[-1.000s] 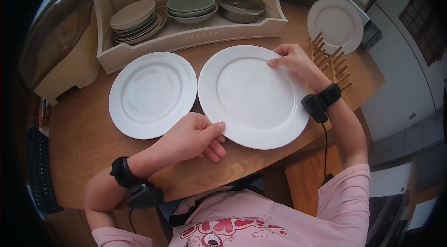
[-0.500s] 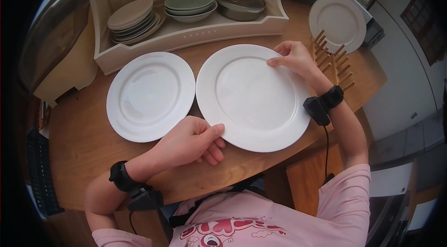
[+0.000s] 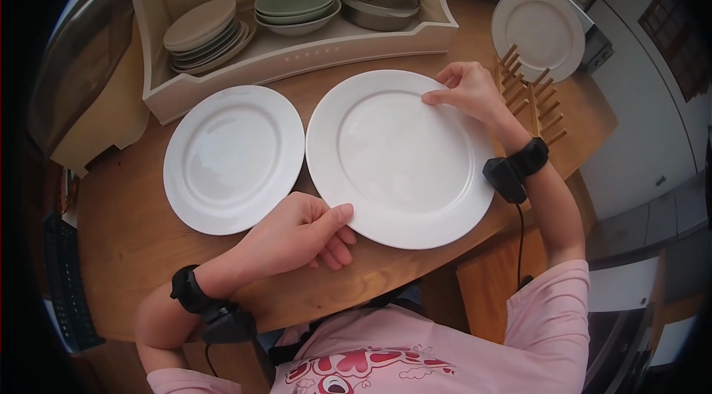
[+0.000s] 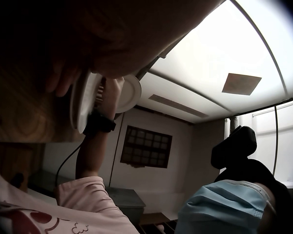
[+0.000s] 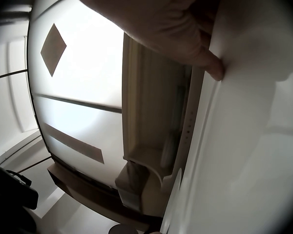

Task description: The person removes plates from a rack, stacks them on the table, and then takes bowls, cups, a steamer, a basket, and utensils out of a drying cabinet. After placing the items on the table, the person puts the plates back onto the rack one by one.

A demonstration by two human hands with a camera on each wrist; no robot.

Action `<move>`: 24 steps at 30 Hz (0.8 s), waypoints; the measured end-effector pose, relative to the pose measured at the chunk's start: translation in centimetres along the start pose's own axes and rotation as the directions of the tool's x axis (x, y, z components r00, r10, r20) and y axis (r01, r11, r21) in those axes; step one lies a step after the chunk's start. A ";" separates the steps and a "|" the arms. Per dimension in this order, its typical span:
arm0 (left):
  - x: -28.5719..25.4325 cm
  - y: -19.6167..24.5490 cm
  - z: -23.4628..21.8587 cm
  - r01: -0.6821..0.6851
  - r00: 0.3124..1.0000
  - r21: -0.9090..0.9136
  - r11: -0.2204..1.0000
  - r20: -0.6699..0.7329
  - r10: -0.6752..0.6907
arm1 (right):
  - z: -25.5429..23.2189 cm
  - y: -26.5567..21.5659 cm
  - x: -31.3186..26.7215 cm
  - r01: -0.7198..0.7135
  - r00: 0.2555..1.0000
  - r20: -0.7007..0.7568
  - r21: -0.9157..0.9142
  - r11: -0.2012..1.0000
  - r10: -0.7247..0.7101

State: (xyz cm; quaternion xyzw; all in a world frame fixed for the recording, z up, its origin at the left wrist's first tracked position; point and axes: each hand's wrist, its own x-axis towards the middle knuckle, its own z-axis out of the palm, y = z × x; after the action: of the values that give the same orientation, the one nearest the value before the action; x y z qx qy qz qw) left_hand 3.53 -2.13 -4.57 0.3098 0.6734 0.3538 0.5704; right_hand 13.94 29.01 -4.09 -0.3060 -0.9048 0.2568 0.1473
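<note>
A large white dinner plate (image 3: 404,156) lies at the middle of the wooden table, held by both hands. At its lower left rim is my left hand (image 3: 300,234), thumb on top of the edge and the other fingers curled below it. My right hand (image 3: 471,93) pinches the upper right rim, its thumb on the plate's face and its fingers behind the edge. That thumb (image 5: 216,70) also shows pressed on the white surface in the right wrist view. Close beside it on the left lies a second white plate (image 3: 233,160), slightly smaller, with neither hand on it.
Behind stands a cream dish box (image 3: 304,60) with stacked plates (image 3: 200,30), green-topped bowls (image 3: 297,1) and a glass-lidded pot (image 3: 378,4). A wooden peg rack (image 3: 534,101) stands right of my right hand, with another white plate (image 3: 538,30) upright behind it.
The head view has shifted slightly, so plates and dish box sit a little further left in it. Both hands keep their hold on the large plate's rim.
</note>
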 end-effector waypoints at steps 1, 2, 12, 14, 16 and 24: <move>0.0 0.0 0.0 0.000 1.000 0.000 1.000 0.002 0.000 | 0.0 0.0 0.0 -0.005 1.000 0.000 -0.008 1.000 0.005; 0.0 0.0 0.0 0.000 1.000 -0.002 1.000 0.002 0.000 | 0.0 0.0 -0.1 -0.004 1.000 0.000 -0.009 1.000 0.004; 0.1 -0.1 0.0 -0.014 1.000 0.011 1.000 0.017 0.013 | -8.4 1.5 5.2 0.187 0.892 -0.369 -0.226 0.956 -0.261; 0.2 -0.1 0.0 -0.022 1.000 0.016 1.000 0.022 0.022 | -11.2 2.5 7.0 0.151 0.835 -0.445 -0.379 0.913 -0.323; 0.1 0.1 0.0 -0.020 1.000 0.021 1.000 0.020 0.020 | -13.9 4.1 8.9 0.097 0.770 -0.503 -0.517 0.851 -0.393; -0.1 0.2 -0.2 -0.050 0.998 0.025 0.998 0.033 0.049 | -19.5 7.7 12.9 -0.269 0.782 -0.544 -0.735 0.622 -0.304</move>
State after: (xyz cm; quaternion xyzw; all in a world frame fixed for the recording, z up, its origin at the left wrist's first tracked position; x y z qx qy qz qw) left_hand 3.34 -2.11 -4.35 0.3395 0.6607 0.3541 0.5682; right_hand 15.98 49.69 9.10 -0.3958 -0.8246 -0.2801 0.2915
